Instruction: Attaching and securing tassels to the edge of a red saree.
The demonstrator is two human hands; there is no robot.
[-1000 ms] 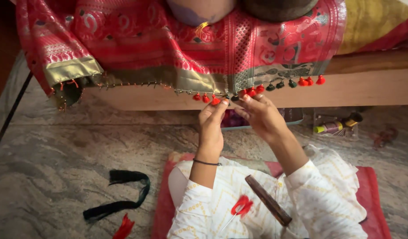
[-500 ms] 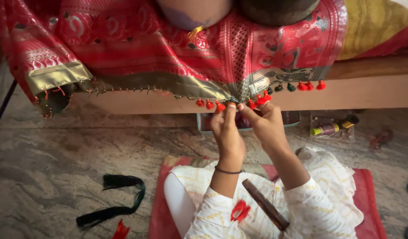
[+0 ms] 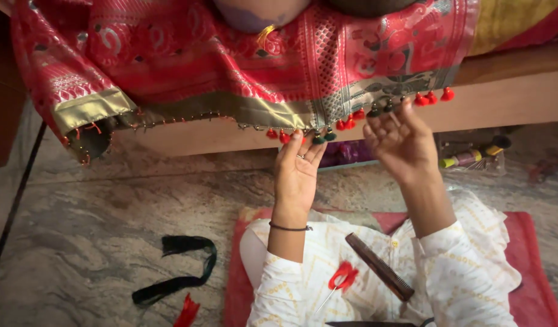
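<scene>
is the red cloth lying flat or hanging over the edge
Hanging: the red cloth drapes over the wooden ledge, its tassels dangling at the left hand.

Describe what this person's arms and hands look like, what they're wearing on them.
Both arms are bare from the wrist to below the elbow, where loose white sleeves with a faint pale yellow pattern begin. The left hand has a small ring on one finger, and a thin dark bangle circles the left wrist. The right hand shows no jewellery.

Home: marble floor [image 3: 79, 212], wooden bed frame [image 3: 509, 97].
</scene>
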